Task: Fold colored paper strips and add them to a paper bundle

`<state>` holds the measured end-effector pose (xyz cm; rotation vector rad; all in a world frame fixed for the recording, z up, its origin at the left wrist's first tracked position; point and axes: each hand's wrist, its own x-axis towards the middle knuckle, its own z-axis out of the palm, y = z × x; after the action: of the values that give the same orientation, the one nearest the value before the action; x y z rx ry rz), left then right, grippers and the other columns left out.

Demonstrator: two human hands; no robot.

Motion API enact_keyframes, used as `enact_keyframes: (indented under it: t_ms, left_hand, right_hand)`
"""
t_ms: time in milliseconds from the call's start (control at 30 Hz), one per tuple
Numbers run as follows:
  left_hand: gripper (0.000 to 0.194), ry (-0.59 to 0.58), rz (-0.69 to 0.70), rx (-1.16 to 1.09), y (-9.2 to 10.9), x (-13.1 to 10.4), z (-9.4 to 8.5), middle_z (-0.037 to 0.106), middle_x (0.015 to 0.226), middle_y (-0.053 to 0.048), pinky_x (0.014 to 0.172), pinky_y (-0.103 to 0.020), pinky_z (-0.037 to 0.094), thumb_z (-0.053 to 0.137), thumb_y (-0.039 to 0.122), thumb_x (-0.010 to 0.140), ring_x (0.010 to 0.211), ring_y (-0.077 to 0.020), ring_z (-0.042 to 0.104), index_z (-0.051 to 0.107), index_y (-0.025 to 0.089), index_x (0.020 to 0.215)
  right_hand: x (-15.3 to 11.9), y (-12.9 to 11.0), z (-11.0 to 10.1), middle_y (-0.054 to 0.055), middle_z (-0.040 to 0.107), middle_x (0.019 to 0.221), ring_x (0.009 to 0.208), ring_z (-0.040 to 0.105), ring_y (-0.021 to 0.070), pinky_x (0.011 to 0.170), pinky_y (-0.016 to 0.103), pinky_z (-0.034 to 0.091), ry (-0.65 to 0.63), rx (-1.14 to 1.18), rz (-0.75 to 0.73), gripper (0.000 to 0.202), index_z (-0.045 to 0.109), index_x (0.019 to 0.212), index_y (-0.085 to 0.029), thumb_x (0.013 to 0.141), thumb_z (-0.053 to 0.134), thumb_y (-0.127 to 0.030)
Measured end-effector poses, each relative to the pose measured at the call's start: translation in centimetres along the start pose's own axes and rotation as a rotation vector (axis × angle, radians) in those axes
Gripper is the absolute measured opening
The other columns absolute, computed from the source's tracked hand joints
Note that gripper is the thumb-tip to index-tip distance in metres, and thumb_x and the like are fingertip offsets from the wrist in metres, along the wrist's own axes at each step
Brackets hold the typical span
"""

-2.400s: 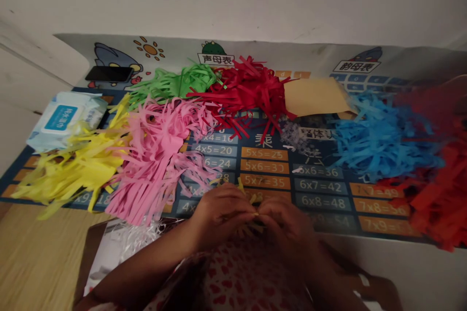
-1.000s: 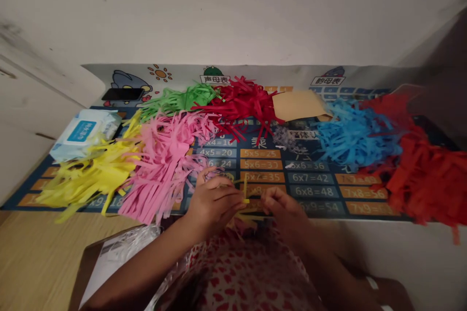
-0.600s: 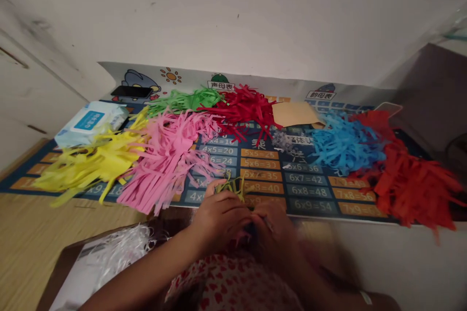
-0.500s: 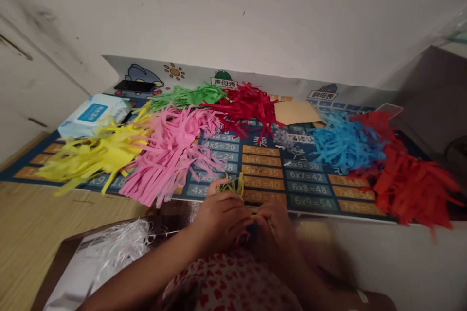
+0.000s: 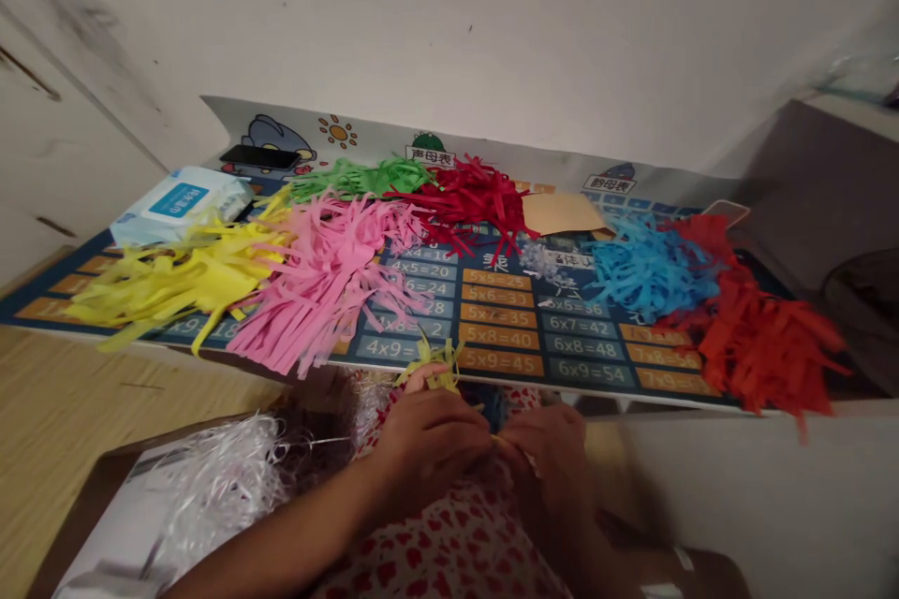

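Just off the table's front edge, my left hand [image 5: 430,430] is closed around a bunch of yellow paper strips [image 5: 436,367], whose loose ends stick up above the fingers. My right hand [image 5: 544,440] sits close beside it, fingertips pinched. A thin yellowish end shows between the two hands, and the right fingertips grip it; most of the bunch is hidden by the fingers. On the table beyond lie piles of cut paper strips: yellow [image 5: 189,276], pink [image 5: 337,271], green [image 5: 365,178], dark red [image 5: 474,201], blue [image 5: 650,267] and orange-red [image 5: 765,337].
A printed multiplication-table mat [image 5: 495,337] covers the table. A wipes pack [image 5: 184,204] and a phone [image 5: 261,157] lie at the back left. Tan paper [image 5: 566,213] rests behind the blue strips. White shiny shreds [image 5: 228,487] fill a box at lower left. A wall rises behind.
Both hands have drawn slightly back from the table edge, still close together. More of the yellow strips shows above the left hand. The camera view has shifted a little.
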<state>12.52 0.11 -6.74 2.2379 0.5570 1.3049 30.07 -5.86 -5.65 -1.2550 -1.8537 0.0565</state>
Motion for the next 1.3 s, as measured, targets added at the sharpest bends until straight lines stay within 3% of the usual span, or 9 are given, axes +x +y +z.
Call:
enact_keyframes:
  t_ms: [100, 267, 433, 667, 867, 1033, 1167, 1233, 1300]
  left_hand:
    - [0.009, -0.011, -0.022, -0.025, 0.2, 0.1, -0.1, 0.074, 0.084, -0.001, 0.095, -0.032, 0.049, 0.061, 0.016, 0.086, 0.076, -0.0119, 0.068, 0.068, 0.022, 0.088]
    - [0.009, -0.032, -0.023, -0.051, 0.3, 0.1, -0.1, 0.075, 0.082, -0.003, 0.079, -0.024, 0.054, 0.06, 0.016, 0.087, 0.074, -0.0121, 0.069, 0.068, 0.021, 0.088]
    - [0.01, 0.005, -0.042, -0.05, 0.2, -0.1, 0.1, 0.075, 0.083, -0.002, 0.097, -0.035, 0.048, 0.059, 0.019, 0.088, 0.077, -0.0139, 0.069, 0.069, 0.023, 0.088]
    - [0.008, -0.059, -0.067, -0.049, 0.2, -0.1, 0.2, 0.073, 0.083, -0.001, 0.101, -0.036, 0.042, 0.06, 0.017, 0.087, 0.077, -0.013, 0.067, 0.065, 0.021, 0.089]
    - [0.008, -0.171, -0.227, 0.017, 0.1, -0.9, 1.0, 0.071, 0.072, 0.003, 0.101, -0.037, 0.042, 0.057, 0.015, 0.081, 0.069, -0.0128, 0.066, 0.06, 0.021, 0.076]
    - [0.012, -0.281, -0.279, 0.014, -0.4, -1.0, 1.7, 0.07, 0.07, 0.003, 0.102, -0.038, 0.043, 0.055, 0.018, 0.084, 0.069, -0.0134, 0.065, 0.064, 0.022, 0.077]
    - [0.012, -0.387, -0.495, -0.008, -1.1, -2.1, 1.6, 0.069, 0.071, 0.0, 0.079, -0.029, 0.051, 0.06, 0.023, 0.082, 0.067, -0.0146, 0.064, 0.062, 0.019, 0.071]
    - [0.018, -0.41, -0.667, -0.058, -1.7, -3.4, 0.6, 0.067, 0.067, 0.0, 0.063, -0.023, 0.048, 0.063, 0.027, 0.08, 0.062, -0.0139, 0.061, 0.061, 0.018, 0.064]
    - [0.022, -0.398, -0.833, -0.138, -2.6, -4.8, -0.6, 0.067, 0.065, -0.001, 0.059, -0.022, 0.045, 0.065, 0.032, 0.079, 0.061, -0.0141, 0.061, 0.063, 0.017, 0.064]
  right_hand:
    - [-0.3, -0.2, 0.0, -0.001, 0.064, 0.076, 0.072, 0.057, 0.0151, 0.078, 0.035, 0.032, 0.01, -0.018, -0.005, 0.013, 0.058, 0.087, -0.021, 0.095, 0.048, -0.017]
    - [-0.6, -0.3, 0.2, -0.001, 0.065, 0.076, 0.07, 0.057, 0.0148, 0.077, 0.036, 0.033, 0.028, -0.048, -0.005, 0.013, 0.058, 0.086, -0.021, 0.094, 0.049, -0.017]
    - [-0.9, -0.2, 0.2, -0.001, 0.066, 0.077, 0.07, 0.058, 0.0152, 0.078, 0.036, 0.033, 0.0, -0.064, -0.022, 0.009, 0.058, 0.089, -0.022, 0.091, 0.052, -0.015]
    - [-1.1, 0.0, 0.4, -0.001, 0.067, 0.077, 0.071, 0.059, 0.0157, 0.08, 0.037, 0.034, -0.053, -0.09, -0.041, 0.009, 0.057, 0.09, -0.022, 0.089, 0.054, -0.014]
    - [-1.2, 0.4, 0.4, -0.001, 0.067, 0.075, 0.071, 0.058, 0.0154, 0.082, 0.037, 0.033, -0.106, -0.103, -0.059, 0.01, 0.054, 0.085, -0.022, 0.088, 0.054, -0.013]
    - [-1.0, 0.6, 0.8, -0.001, 0.066, 0.075, 0.071, 0.057, 0.0146, 0.081, 0.036, 0.034, -0.12, -0.073, -0.034, 0.01, 0.055, 0.084, -0.021, 0.09, 0.053, -0.014]
    - [-2.3, 3.3, 0.5, 0.0, 0.067, 0.079, 0.075, 0.06, 0.0161, 0.079, 0.035, 0.038, -0.179, 0.013, 0.065, 0.013, 0.06, 0.084, -0.022, 0.093, 0.052, -0.024]
    - [-4.4, 6.0, -0.1, 0.002, 0.067, 0.085, 0.081, 0.061, 0.018, 0.077, 0.034, 0.042, -0.178, 0.035, 0.244, 0.016, 0.063, 0.088, -0.022, 0.094, 0.051, -0.031]
    - [-7.1, 8.7, -0.5, 0.004, 0.066, 0.088, 0.082, 0.061, 0.0199, 0.073, 0.033, 0.045, -0.179, -0.014, 0.449, 0.019, 0.064, 0.09, -0.021, 0.093, 0.051, -0.034]
